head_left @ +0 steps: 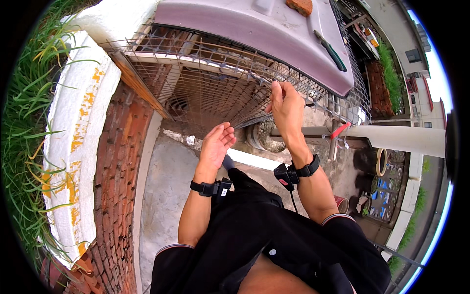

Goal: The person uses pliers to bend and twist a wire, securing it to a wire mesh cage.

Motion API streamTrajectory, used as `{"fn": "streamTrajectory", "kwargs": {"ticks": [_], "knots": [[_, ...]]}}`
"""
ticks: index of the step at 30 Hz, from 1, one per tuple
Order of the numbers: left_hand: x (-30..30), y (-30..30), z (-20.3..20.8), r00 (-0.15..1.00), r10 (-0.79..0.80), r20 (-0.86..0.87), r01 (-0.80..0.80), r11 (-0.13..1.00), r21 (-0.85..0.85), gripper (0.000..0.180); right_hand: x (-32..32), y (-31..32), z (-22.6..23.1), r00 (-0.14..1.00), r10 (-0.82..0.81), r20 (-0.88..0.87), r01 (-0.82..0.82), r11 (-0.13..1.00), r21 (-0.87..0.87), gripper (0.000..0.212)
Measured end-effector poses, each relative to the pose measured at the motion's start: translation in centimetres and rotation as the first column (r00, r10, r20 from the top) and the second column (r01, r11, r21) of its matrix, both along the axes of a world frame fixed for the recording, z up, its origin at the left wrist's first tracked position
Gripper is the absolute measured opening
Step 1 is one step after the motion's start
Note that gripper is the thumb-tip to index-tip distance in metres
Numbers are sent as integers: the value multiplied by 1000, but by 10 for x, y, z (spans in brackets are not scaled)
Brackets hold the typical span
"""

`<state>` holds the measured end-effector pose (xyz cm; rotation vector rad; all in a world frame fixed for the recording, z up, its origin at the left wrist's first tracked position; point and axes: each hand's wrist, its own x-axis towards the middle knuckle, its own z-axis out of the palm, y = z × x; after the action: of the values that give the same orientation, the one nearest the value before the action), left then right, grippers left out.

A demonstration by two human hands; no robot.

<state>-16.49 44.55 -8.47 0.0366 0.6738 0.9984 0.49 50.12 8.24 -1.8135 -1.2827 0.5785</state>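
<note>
In front of me stands a cage of wire mesh [210, 90] on a frame of rods and pale bars. My right hand [288, 105] is at its top edge, thumb and fingers pinched together against the wires. Whatever lies between those fingertips is too small to make out. Lower and to the left, my left hand [216, 145] is held before the mesh, palm turned inward and fingers loosely curled, with nothing in it. Green-handled pliers [330, 51] lie on the faded pink plastic cover [215, 27] over the cage.
A piece of brick [299, 6] rests on the cover. On the left a brick wall [115, 196] carries white foam planters [78, 142] of green leaves. A pale pipe [396, 139] runs right, near a red tie [340, 130]. Pots [369, 161] stand beyond.
</note>
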Motion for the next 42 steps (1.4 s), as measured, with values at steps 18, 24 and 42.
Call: {"fn": "streamTrajectory", "kwargs": {"ticks": [18, 24, 42], "knots": [[-16, -9, -10, 996, 11, -91, -16, 999, -46, 26, 3, -18, -34, 997, -63, -33, 70, 957, 282, 10], [-19, -7, -8, 994, -4, -111, 0, 999, -36, 25, 25, -43, -25, 973, 23, 229, -118, 905, 410, 10], [-18, 1, -18, 987, -78, -137, 73, 997, -38, 24, 8, -51, -45, 726, 212, -655, 47, 934, 355, 13]]}}
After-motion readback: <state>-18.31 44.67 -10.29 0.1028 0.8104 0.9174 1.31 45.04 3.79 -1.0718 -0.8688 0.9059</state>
